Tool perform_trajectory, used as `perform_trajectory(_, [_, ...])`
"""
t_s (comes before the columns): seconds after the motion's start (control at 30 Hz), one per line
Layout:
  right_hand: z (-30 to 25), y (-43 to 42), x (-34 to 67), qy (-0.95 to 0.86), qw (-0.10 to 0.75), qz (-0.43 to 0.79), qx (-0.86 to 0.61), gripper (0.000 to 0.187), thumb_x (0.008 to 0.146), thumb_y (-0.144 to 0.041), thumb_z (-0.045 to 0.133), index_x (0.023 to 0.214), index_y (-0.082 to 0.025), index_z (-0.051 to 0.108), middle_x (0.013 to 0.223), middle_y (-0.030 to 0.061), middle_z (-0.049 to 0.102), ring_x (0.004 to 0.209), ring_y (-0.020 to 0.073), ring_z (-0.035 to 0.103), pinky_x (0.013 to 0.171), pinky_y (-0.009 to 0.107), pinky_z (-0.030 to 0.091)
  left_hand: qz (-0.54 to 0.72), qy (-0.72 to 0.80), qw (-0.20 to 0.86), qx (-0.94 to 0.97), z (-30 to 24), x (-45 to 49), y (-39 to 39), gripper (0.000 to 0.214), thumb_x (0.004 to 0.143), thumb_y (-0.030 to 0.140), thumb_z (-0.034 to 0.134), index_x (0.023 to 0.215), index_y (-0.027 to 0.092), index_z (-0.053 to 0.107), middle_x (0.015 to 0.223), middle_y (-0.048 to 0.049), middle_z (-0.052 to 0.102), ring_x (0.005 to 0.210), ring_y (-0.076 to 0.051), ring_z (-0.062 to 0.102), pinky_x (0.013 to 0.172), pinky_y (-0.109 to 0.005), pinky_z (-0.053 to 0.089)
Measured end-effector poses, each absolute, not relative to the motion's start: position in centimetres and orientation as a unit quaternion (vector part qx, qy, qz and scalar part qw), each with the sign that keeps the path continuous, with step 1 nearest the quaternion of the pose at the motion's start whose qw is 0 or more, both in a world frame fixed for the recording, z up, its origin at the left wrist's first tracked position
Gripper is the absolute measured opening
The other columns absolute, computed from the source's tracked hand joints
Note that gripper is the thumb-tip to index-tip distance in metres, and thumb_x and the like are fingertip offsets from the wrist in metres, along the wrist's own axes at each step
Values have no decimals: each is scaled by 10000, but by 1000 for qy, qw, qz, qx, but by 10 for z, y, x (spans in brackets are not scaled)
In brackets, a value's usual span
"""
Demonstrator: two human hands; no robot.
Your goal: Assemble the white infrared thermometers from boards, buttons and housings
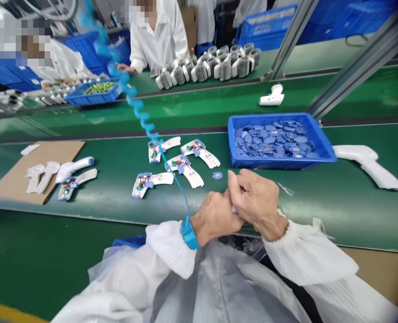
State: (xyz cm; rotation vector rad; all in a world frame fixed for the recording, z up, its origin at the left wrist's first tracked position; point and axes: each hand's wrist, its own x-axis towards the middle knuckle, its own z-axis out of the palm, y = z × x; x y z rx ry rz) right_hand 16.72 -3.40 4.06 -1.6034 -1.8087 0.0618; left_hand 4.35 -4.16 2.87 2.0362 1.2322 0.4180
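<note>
Belt: green conveyor
Hands: left hand and right hand together, pinching something small, white, mostly hidden

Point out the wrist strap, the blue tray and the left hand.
Anti-static wrist strap [189, 233]: head view, on the band.
Blue plastic tray [230, 139]: head view, on its left wall.
Left hand [214, 220]: head view, on its back.

The hands meet over the green conveyor belt, closed around a small pale piece that is mostly hidden. Just beyond them lies a small blue plastic part, beside four open, gun-shaped white housings lying flat, each fitted with a circuit board and blue clips.
</note>
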Motion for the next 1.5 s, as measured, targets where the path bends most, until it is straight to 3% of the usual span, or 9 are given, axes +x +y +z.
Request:
perform_trajectory(0.2, [47, -24, 177, -620, 385, 111, -675, 563, 1020, -520, 453, 545, -220, 496, 539, 16, 529, 519, 143, 463, 565, 325, 303, 164, 459, 397, 778, 35, 36, -29, 394, 942, 495, 636, 1121, 144, 642, 941, -118, 730, 789, -309, 721, 675, -367, 524])
perform_trajectory(0.33, [44, -26, 168, -625, 363, 132, -678, 585, 1008, -528, 414, 518, -223, 508, 533, 44, 565, 515, 167, 492, 577, 334, 318, 170, 460, 336, 804, 28, 37, -33, 402, 925, 441, 641, 1139, 100, 638, 965, -171, 720, 800, -342, 720, 737, -424, 529])
perform_trajectory(0.53, [64, 24, 211, -683, 254, 215, -650, 515, 1026, -493, 459, 693, -200, 721, 664, 28, 696, 613, 177, 627, 651, 298, 446, 163, 494, 369, 770, 38, -2, -36, 406, 943, 592, 644, 1076, 208, 636, 878, -59, 703, 784, -262, 676, 677, -341, 473])
perform_trajectory(0.63, [61, 80, 246, -725, 140, 80, -670, 289, 994, -272, 532, 1073, -163, 788, 1025, 86, 784, 907, 231, 709, 885, 328, 495, 152, 467, 291, 821, 48, -19, -37, 323, 951, 383, 690, 1213, 218, 595, 1127, -74, 707, 1019, -275, 665, 862, -377, 501])
perform_trajectory(0.7, [51, 113, 259, -740, 92, 55, -664, 304, 931, -210, 614, 1183, -131, 764, 1158, 127, 764, 1033, 263, 702, 941, 348, 496, 127, 438, 191, 869, 50, -15, -39, 357, 950, 190, 637, 1295, 193, 548, 1238, -105, 675, 1128, -288, 626, 970, -422, 472])
perform_trajectory(0.87, [23, 146, 259, -741, 56, 60, -666, 168, 846, -190, 720, 991, -143, 791, 950, 119, 785, 923, 265, 731, 846, 334, 534, -2, 381, 55, 923, 38, 24, -41, 179, 962, 58, 484, 1043, 120, 632, 934, -123, 684, 878, -283, 632, 784, -413, 472])
perform_trajectory(1.07, [13, 146, 263, -722, 57, 23, -689, 282, 868, -254, 739, 1098, -92, 756, 1086, 214, 750, 1036, 337, 710, 888, 411, 536, 179, 560, 287, 756, 42, 7, -28, 261, 953, 453, 677, 1014, 200, 663, 939, -61, 709, 861, -249, 639, 724, -332, 426])
perform_trajectory(1.27, [14, 145, 256, -714, 54, 50, -697, 140, 928, -252, 705, 967, -122, 734, 1060, 116, 745, 1059, 247, 690, 984, 435, 521, 282, 546, 617, 492, 39, -20, -31, 518, 894, 658, 639, 868, 141, 648, 809, -53, 649, 657, -147, 542, 604, -264, 382])
perform_trajectory(1.5, [22, 145, 243, -694, 106, 138, -699, 177, 936, -281, 727, 1041, -139, 716, 979, 49, 750, 936, 184, 709, 935, 402, 560, 307, 527, 626, 486, 31, -9, -40, 537, 908, 657, 652, 979, 125, 642, 916, -93, 703, 733, -152, 567, 652, -261, 415])
